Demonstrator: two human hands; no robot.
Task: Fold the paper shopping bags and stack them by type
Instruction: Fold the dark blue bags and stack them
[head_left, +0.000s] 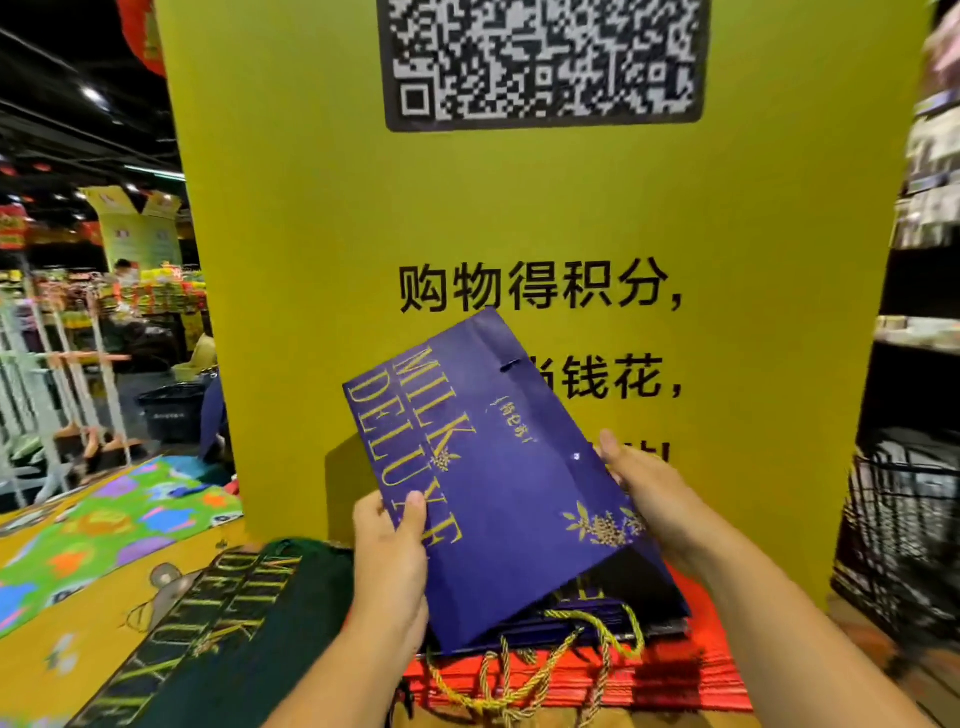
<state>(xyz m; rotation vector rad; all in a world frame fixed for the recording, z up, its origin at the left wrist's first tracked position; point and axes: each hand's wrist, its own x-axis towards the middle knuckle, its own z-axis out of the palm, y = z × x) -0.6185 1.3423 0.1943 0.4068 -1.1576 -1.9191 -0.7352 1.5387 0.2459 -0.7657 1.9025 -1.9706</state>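
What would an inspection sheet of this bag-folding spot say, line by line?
Surface: yellow printed top, with bags lying on it.
Job's things: blue bag, flat, held tilted above a blue stack; red stack beneath that; green bags to the left.
Clutter: gold cords trailing loose over the stacks.
Grips: left hand pinches the blue bag's lower left edge; right hand holds its right edge.
Cables: nothing seen.
Surroundings: yellow sign with a QR code behind; wire basket and shelves to the right; shop goods far left.
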